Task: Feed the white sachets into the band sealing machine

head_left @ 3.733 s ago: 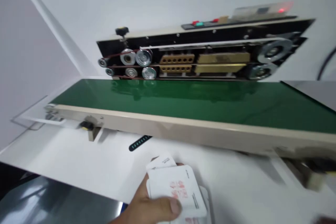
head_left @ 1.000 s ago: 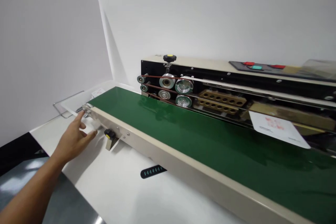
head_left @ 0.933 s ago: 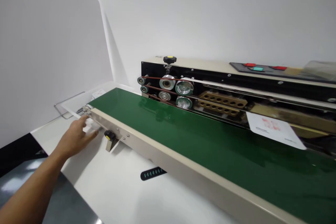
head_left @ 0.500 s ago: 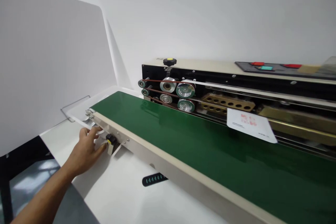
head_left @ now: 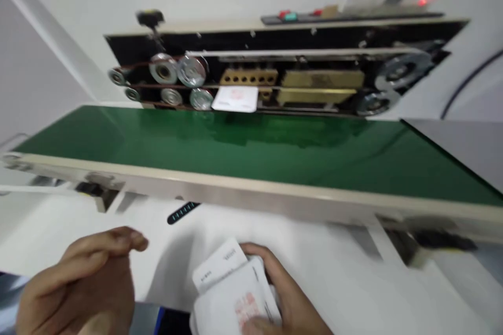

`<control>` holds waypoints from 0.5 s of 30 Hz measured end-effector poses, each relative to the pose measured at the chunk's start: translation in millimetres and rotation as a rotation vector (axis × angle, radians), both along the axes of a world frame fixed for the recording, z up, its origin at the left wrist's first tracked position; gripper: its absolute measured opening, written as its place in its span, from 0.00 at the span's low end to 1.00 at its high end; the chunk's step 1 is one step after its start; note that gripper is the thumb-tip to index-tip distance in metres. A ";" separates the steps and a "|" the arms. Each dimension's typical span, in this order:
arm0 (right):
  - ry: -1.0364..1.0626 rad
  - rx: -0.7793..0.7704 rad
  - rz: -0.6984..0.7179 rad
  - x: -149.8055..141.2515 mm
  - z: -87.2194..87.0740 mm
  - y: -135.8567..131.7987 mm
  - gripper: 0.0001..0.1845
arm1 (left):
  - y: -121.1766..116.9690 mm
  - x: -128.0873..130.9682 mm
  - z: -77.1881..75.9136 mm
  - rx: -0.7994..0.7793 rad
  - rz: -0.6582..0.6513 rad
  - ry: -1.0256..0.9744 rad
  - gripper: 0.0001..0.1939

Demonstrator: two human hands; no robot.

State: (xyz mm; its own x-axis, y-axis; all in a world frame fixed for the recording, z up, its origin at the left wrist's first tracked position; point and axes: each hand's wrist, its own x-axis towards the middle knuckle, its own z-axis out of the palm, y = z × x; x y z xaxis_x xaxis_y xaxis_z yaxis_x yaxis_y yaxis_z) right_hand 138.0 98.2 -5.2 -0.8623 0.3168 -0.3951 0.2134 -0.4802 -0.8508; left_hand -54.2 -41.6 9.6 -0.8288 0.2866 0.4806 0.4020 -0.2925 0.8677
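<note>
My right hand (head_left: 293,290) grips a stack of white flat packets (head_left: 223,306) with red and black print, thumb on top, near the bottom of the view. To its left, my left hand (head_left: 84,277) is raised with fingers extended and bent at the knuckles, holding nothing. Beyond both hands runs the green conveyor belt (head_left: 188,141) of a band sealing machine. One white printed packet (head_left: 236,99) is held by its far edge in the machine's band, its near part over the belt.
Pulleys (head_left: 192,70) and brass blocks (head_left: 320,86) line the machine's front. A dark tray (head_left: 271,20) with small red and teal pieces lies on top. Black knobs (head_left: 444,241) stick out under the belt's front rail. A black strip (head_left: 183,213) lies on the white table (head_left: 157,241).
The view has swung right. My left hand has come back from the belt's left end. My right hand with the packet stack has come into view. The clamped packet has moved left along the machine.
</note>
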 end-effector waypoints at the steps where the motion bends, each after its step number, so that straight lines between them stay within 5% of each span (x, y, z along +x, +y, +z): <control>1: 0.028 -0.073 0.024 -0.8 2.8 -3.4 0.42 | 5.9 7.6 2.8 0.008 -0.191 -0.104 0.17; 5: 0.160 -0.104 0.020 -3.0 14.0 -5.0 0.39 | 22.5 32.9 7.8 -0.199 -0.716 -0.515 0.33; 9: 0.207 0.006 0.018 7.0 19.9 -6.3 0.34 | 30.4 44.8 16.7 -0.409 -1.035 -0.348 0.19; 12: 0.192 -0.009 -0.033 16.9 18.9 -13.6 0.36 | 39.9 41.5 24.0 -0.540 -1.095 -0.489 0.13; 15: 0.147 0.016 -0.176 19.6 19.1 -18.9 0.41 | 44.4 35.7 22.1 -0.485 -1.008 -0.657 0.18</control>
State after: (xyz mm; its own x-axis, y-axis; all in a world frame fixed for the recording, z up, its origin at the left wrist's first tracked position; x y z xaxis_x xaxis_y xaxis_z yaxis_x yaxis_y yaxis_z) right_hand 157.7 79.3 14.0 -0.8409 0.4727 -0.2634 0.0008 -0.4856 -0.8742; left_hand -18.5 2.8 31.7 -0.1866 0.9476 -0.2591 -0.3489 0.1826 0.9192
